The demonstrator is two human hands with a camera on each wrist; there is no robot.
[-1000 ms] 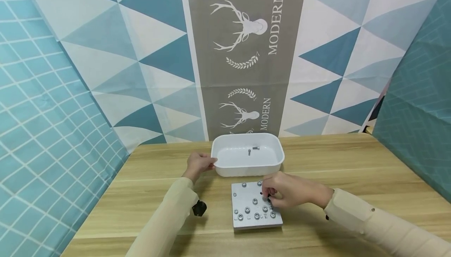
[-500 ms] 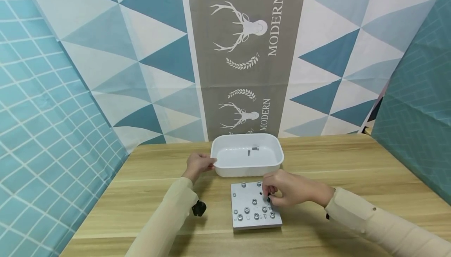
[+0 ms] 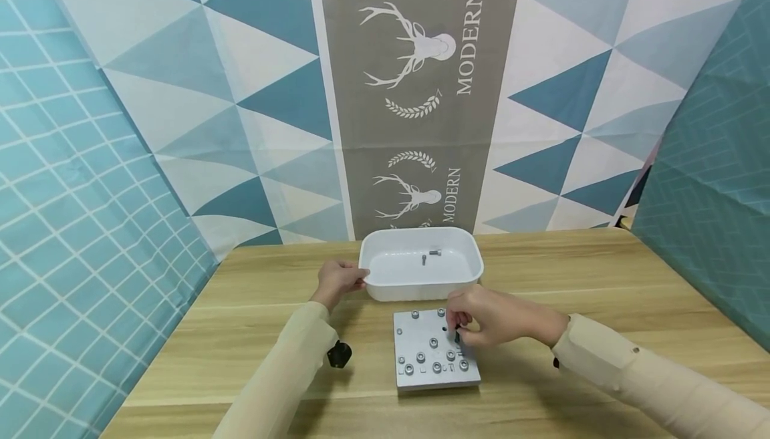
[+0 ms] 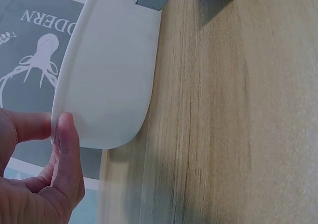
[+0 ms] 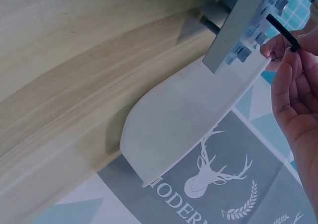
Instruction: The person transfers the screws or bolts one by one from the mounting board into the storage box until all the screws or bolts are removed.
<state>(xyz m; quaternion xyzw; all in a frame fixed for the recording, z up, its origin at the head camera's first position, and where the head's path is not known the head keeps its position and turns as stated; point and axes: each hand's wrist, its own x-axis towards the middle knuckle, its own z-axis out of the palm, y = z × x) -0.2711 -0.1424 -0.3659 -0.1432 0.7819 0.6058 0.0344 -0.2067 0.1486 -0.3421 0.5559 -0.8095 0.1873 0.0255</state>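
Observation:
My left hand (image 3: 338, 280) pinches the near-left rim of a white plastic tray (image 3: 415, 291), thumb on one side and fingers on the other, as the left wrist view also shows. Two small screws (image 3: 435, 252) lie inside the tray. In front of it sits a silver metal plate (image 3: 415, 339) with several socket-head screws (image 3: 434, 343) standing in it. Above the plate's right side, my right hand (image 3: 490, 315) pinches a black threaded screw (image 5: 282, 32) between thumb and index finger. In the right wrist view, its threaded end points towards the plate, apart from it.
A wood-grain table (image 3: 259, 332) carries the tray and plate. Behind it hangs a patterned cloth (image 3: 415, 111), with blue tiled cloth (image 3: 78, 178) at the left and teal cloth (image 3: 710, 178) at the right. A dark hole (image 3: 444, 329) shows in the plate near my right fingers.
My right hand has risen slightly, and more of the black screw now shows below its fingers. The left hand keeps its hold on the tray rim.

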